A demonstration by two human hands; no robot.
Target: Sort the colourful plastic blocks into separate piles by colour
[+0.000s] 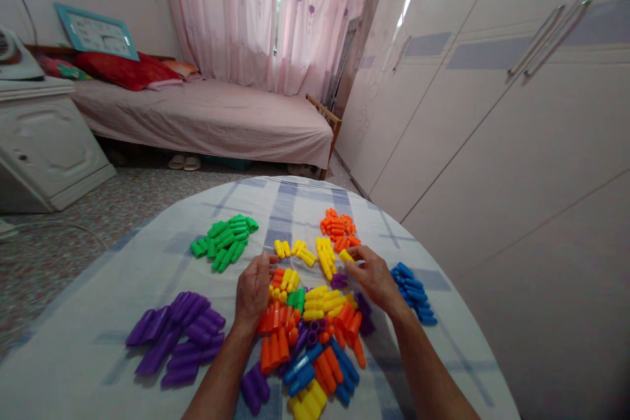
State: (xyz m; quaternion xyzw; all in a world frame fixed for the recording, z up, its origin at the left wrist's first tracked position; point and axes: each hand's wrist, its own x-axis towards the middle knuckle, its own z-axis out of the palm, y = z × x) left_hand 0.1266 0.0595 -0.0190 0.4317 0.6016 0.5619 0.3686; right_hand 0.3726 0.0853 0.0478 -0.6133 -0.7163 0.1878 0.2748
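Observation:
My right hand pinches a yellow cap-shaped plastic piece between thumb and fingers, beside a short row of yellow pieces and just in front of the orange pile. My left hand rests at the left edge of the mixed heap, its fingers partly stretched out beside small orange and yellow pieces; nothing shows in its grasp. Between my arms lies that heap of orange, yellow, blue, purple and green pieces. Loose yellow pieces lie beyond it.
Sorted piles lie around the heap: green pieces at far left, purple pieces at near left, blue pieces at right. A checked cloth covers the round table. Behind are a bed and a wardrobe.

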